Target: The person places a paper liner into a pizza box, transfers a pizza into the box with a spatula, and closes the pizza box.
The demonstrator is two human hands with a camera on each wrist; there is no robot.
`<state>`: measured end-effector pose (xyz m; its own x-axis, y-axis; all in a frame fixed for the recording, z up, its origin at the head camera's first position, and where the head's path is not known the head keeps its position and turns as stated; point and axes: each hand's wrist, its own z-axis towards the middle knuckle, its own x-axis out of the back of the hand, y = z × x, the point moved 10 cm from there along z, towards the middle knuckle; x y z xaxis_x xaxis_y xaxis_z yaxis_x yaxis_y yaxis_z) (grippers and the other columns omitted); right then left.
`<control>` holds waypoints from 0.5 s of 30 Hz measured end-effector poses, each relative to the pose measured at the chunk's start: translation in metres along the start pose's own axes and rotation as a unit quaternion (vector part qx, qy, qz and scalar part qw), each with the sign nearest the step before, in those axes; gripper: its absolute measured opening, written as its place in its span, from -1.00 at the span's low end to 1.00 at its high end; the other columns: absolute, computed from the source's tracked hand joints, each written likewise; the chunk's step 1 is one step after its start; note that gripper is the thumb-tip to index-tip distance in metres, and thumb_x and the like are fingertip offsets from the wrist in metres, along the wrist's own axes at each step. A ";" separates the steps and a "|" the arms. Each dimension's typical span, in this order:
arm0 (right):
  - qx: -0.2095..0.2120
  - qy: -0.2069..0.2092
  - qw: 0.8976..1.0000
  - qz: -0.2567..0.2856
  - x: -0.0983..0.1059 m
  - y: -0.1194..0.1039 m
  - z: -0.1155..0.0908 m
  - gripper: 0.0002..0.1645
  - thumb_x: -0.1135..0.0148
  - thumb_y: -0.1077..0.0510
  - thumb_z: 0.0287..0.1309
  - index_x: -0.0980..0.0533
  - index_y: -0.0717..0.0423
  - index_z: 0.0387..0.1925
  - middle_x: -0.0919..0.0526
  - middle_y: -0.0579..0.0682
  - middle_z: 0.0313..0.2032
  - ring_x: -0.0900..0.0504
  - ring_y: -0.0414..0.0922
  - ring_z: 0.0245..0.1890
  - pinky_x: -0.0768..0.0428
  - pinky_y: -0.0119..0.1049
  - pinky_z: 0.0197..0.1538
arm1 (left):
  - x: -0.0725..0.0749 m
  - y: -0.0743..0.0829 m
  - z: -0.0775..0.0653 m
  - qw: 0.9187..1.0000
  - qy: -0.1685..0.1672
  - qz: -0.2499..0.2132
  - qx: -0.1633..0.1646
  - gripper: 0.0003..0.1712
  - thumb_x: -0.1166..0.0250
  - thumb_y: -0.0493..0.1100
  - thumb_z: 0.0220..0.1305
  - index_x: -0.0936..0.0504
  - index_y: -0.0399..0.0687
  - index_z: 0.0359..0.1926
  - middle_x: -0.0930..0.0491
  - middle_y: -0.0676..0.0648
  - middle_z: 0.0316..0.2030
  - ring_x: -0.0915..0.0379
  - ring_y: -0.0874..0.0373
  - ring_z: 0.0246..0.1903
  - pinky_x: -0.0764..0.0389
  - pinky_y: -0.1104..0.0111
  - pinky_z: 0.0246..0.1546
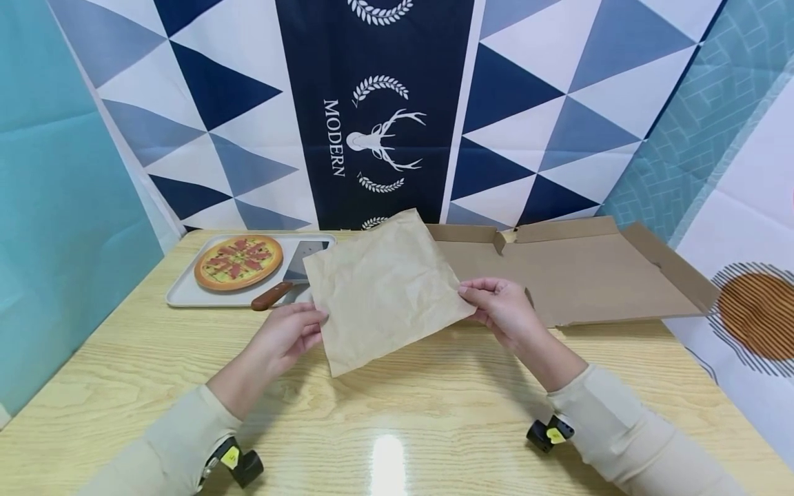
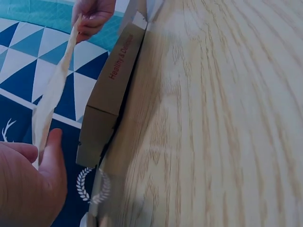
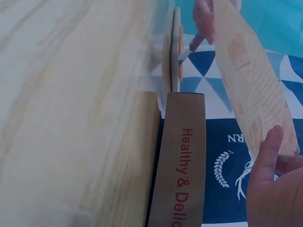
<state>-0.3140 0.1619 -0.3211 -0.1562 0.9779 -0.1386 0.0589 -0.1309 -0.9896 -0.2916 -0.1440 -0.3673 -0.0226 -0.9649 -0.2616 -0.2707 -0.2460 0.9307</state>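
A sheet of brown paper (image 1: pixel 387 293) is held up above the table, tilted, between both hands. My left hand (image 1: pixel 291 334) pinches its left edge between thumb and fingers. At the right corner, my right hand (image 1: pixel 502 310) pinches it the same way. Faint print shows on the underside of the paper (image 3: pixel 253 78) in the right wrist view. Behind it on the right lies an opened cardboard box (image 1: pixel 595 275), partly hidden by the paper; red lettering runs along its side (image 2: pixel 113 71) in the left wrist view.
At the back left a white tray (image 1: pixel 180 293) bears a pizza (image 1: pixel 238 262) and a wide-bladed server (image 1: pixel 273 295) with a wooden handle, its blade partly covered by the paper. The wooden table (image 1: pixel 434 413) stretches in front. A patterned cloth (image 1: pixel 378 103) hangs behind.
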 end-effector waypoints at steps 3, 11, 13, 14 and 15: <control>-0.002 -0.001 1.000 0.002 0.001 0.003 -0.001 -0.92 -0.16 0.35 0.30 -0.57 0.30 -0.26 -0.65 0.00 -0.37 -0.68 -0.18 -0.37 -0.67 -0.35 -0.27 | -0.001 0.003 0.001 1.000 0.005 -0.002 -0.015 -0.51 -0.08 -0.45 0.35 -0.25 -0.55 0.27 -0.58 -0.02 -0.29 -0.58 0.28 -0.30 -0.62 0.46 -0.20; -0.016 -0.008 1.000 0.004 0.004 0.009 -0.002 -0.82 -0.16 0.26 0.32 -0.64 0.07 -0.37 -0.62 -0.12 -0.33 -0.55 -0.30 -0.35 -0.50 -0.49 -0.40 | -0.001 0.010 0.000 0.999 0.018 0.002 -0.035 -0.66 -0.12 -0.43 0.34 -0.34 -0.41 0.11 -0.52 0.04 -0.35 -0.50 0.35 -0.40 -0.58 0.53 -0.34; -0.021 -0.015 1.000 0.006 0.004 0.010 -0.002 -0.79 -0.14 0.25 0.33 -0.65 0.05 -0.37 -0.59 -0.11 -0.26 -0.51 -0.31 -0.39 -0.48 -0.50 -0.41 | -0.001 0.009 0.000 0.999 0.022 0.006 -0.028 -0.70 -0.14 -0.42 0.34 -0.35 -0.34 0.05 -0.50 0.05 -0.38 -0.47 0.36 -0.45 -0.55 0.54 -0.40; -0.025 -0.016 1.000 0.007 0.005 0.011 -0.002 -0.78 -0.13 0.24 0.33 -0.66 0.04 -0.37 -0.58 -0.11 -0.24 -0.47 -0.32 -0.44 -0.45 -0.51 -0.43 | -0.001 0.009 0.000 0.999 0.024 0.009 -0.024 -0.71 -0.14 -0.41 0.34 -0.34 -0.31 0.04 -0.50 0.06 -0.38 -0.46 0.36 -0.46 -0.54 0.54 -0.41; -0.029 -0.017 0.999 0.008 0.006 0.012 -0.002 -0.78 -0.12 0.24 0.33 -0.66 0.04 -0.37 -0.58 -0.11 -0.23 -0.44 -0.34 -0.50 -0.45 -0.51 -0.45 | -0.001 0.009 0.001 0.999 0.024 0.011 -0.020 -0.71 -0.15 -0.40 0.34 -0.33 -0.29 0.04 -0.49 0.06 -0.38 -0.46 0.37 -0.46 -0.53 0.54 -0.42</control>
<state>-0.3123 0.1661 -0.3337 -0.1890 0.9695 -0.1562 0.1188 -0.1353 -0.9837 -0.2949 -0.1450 -0.3589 0.0174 -0.9733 -0.2291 -0.2320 -0.2268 0.9459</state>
